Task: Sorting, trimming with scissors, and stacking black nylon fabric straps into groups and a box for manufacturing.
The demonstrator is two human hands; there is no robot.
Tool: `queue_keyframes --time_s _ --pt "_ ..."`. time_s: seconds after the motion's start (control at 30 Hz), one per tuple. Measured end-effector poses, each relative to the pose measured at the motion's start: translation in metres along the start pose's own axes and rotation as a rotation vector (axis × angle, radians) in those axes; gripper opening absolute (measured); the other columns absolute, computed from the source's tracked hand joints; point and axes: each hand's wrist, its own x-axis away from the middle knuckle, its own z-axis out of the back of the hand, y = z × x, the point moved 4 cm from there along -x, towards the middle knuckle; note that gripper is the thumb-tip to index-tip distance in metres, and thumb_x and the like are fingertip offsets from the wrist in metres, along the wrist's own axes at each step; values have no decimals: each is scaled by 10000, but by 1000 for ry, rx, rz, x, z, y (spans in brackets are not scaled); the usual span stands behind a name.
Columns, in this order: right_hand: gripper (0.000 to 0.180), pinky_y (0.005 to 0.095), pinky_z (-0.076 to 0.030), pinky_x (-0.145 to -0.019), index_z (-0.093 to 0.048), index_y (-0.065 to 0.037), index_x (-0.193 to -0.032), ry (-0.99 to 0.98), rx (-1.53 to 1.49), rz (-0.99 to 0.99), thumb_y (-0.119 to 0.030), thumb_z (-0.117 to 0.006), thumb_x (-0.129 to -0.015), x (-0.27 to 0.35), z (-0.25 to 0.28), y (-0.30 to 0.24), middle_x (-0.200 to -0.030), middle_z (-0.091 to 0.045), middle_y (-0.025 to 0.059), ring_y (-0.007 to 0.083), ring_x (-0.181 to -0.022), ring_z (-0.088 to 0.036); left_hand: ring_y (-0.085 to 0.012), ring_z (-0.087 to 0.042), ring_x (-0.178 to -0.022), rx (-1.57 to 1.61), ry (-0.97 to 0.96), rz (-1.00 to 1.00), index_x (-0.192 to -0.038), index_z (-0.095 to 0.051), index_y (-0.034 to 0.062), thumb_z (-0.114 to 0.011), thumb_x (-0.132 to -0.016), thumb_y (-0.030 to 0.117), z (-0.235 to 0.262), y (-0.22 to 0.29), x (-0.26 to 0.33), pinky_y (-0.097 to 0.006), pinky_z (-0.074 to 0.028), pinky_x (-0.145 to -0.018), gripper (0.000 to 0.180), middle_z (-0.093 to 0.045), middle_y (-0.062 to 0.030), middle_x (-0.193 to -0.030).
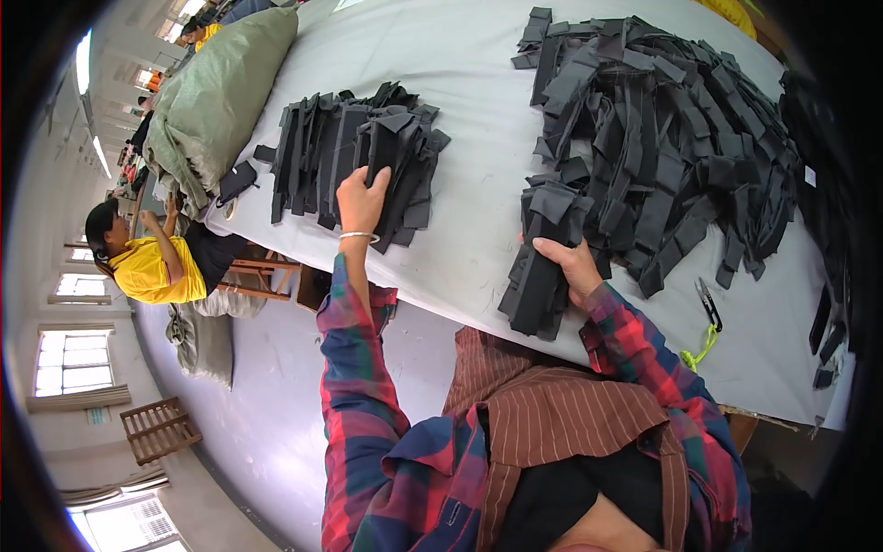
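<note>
My left hand (362,201) reaches to the smaller stack of dark grey fabric strips (317,156) on the left of the white-covered table. Its thumb and fingers are closed on a strip at the stack's near side; the fingertips are partly hidden. My right hand (572,267) grips a bundle of dark grey fabric strips (533,290) at the table's near edge, thumb on top and the other fingers hidden beneath. Beyond and to the right of it spreads a large loose heap of similar strips (658,156).
Small black snips (708,304) with a yellow-green cord lie right of my right hand. A black phone-like object (237,182) and a tape roll (230,210) sit at the left edge near a big green sack (216,101). A person in yellow (161,267) sits farther left.
</note>
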Motion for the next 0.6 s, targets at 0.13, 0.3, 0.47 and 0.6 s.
queue_keyframes --time_s 0.13,0.3,0.47,0.6 --pt "370 322 -527 -734 -518 -6 -1134 -43 -49 -25 -127 -620 -800 1 -4 -4 -1018 -638 92 162 -831 -612 -330 -504 -922 -359 305 -327 -841 -629 -34 -713 -719 184 4 -24 14 -384 -416 -824 264 -534 -151 -1001" --pt "383 324 -524 -753 -513 -8 -1137 -52 -36 -38 -144 -634 -801 -2 -3 -1 -1024 -636 96 164 -837 -613 -340 -488 -955 -316 312 -311 -850 -600 -6 -732 -658 69 -7 -20 22 -394 -422 -827 245 -498 -146 -1034" --pt "380 322 -528 -752 -511 -3 -1135 -51 -68 -18 -133 -634 -800 1 -5 0 -1030 -635 100 166 -834 -615 -328 -516 -894 -337 263 -283 -799 -510 40 -700 -658 28 -16 -10 27 -396 -442 -742 236 -518 -110 -903" --pt "374 323 -528 -748 -512 -7 -1133 -58 -81 -21 -128 -633 -801 1 -9 1 -1015 -636 96 167 -828 -617 -307 -531 -760 -264 378 -379 -785 -512 43 -681 -664 9 2 -9 38 -376 -443 -657 211 -510 -93 -763"
